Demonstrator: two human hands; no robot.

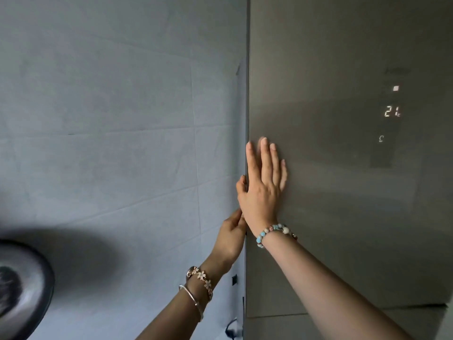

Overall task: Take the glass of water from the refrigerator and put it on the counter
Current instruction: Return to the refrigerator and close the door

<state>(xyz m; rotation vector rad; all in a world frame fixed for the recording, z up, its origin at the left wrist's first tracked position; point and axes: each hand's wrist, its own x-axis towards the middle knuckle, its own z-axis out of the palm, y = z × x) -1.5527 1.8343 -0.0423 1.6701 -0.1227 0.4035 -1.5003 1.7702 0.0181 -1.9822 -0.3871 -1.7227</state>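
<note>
Grey tiled wall (110, 119) beside the shut refrigerator door (331, 217) — right hand (263, 190) flat and spread on it, left hand (231, 238) just below, fingers curled round its edge — glass unseen.

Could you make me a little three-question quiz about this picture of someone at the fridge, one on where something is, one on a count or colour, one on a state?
1. Where does the right hand rest?
A. Flat on the refrigerator door, near its left edge
B. On the wall tiles
C. On the lit display

2. How many bracelets are on the left wrist?
A. None
B. Two
C. Five

3. What state is the refrigerator door in?
A. Wide open, with the shelves showing
B. Taken off
C. Shut or barely cracked, with no inside showing

Answers:
1 A, the palm and fingers lie spread on the grey door beside its edge.
2 B, a flower bracelet and a plain silver bangle sit below the left hand.
3 C, only the door's front shows, while the left hand's fingers reach behind its edge.
</note>
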